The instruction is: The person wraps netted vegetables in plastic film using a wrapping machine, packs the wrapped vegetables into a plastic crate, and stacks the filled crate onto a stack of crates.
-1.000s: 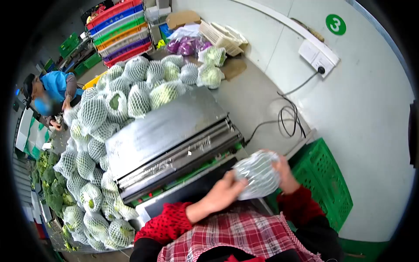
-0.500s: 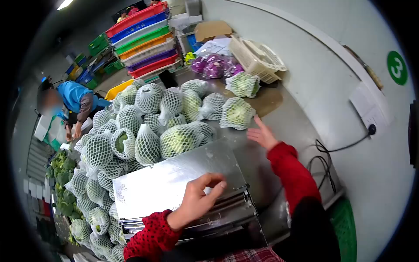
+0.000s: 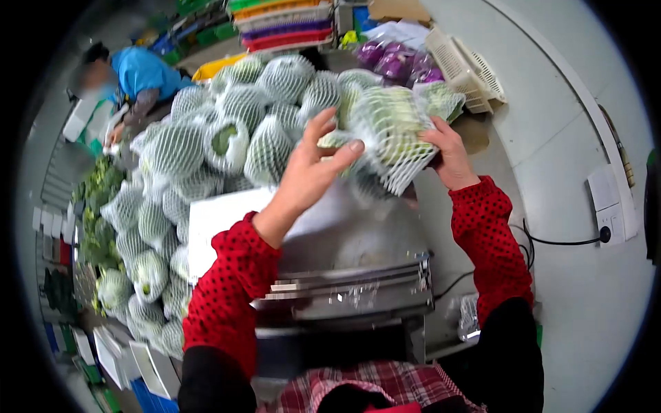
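A pale green head of cabbage in a white foam net [image 3: 392,127] is raised above the far right of a flat metal plate [image 3: 330,224]. My right hand [image 3: 451,155] grips it from the right side, with the fingertips partly hidden behind the net. Close to its left side, my left hand [image 3: 310,172] is open, thumb and fingers apart, with nothing in it. Beyond and left of the plate lies a big pile of similar netted heads [image 3: 175,148]. Another netted head [image 3: 439,102] sits behind my right hand.
Purple vegetables in clear bags [image 3: 396,62] lie at the back, beside a cream plastic basket [image 3: 475,76]. A black cable [image 3: 564,242] runs to the right wall. Across the pile works a person in a blue vest [image 3: 144,72]. Broccoli [image 3: 100,186] is heaped at left.
My right hand has taken hold of a netted cabbage and brought it nearer the plate. My left hand has reached forward and opened up. The view has tilted down.
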The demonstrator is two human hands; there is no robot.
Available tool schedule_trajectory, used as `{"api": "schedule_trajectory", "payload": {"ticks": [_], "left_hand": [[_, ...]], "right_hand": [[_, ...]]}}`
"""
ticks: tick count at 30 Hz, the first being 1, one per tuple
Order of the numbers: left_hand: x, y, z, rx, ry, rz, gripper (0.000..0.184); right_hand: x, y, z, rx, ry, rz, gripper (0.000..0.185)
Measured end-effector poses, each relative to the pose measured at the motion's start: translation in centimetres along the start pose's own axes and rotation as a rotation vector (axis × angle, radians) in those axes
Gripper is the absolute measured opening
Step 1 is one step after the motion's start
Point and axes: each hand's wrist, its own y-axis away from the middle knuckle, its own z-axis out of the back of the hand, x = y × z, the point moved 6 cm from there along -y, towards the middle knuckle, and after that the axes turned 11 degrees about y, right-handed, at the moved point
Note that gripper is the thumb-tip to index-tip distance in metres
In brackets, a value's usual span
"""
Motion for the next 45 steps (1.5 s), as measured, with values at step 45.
{"api": "schedule_trajectory", "payload": {"ticks": [45], "left_hand": [[-4.2,26.0,19.1,0.525,-1.357,-0.365,0.034]], "right_hand": [[-4.8,18.9,-11.3,0.242,1.443,-0.06,0.028]]}}
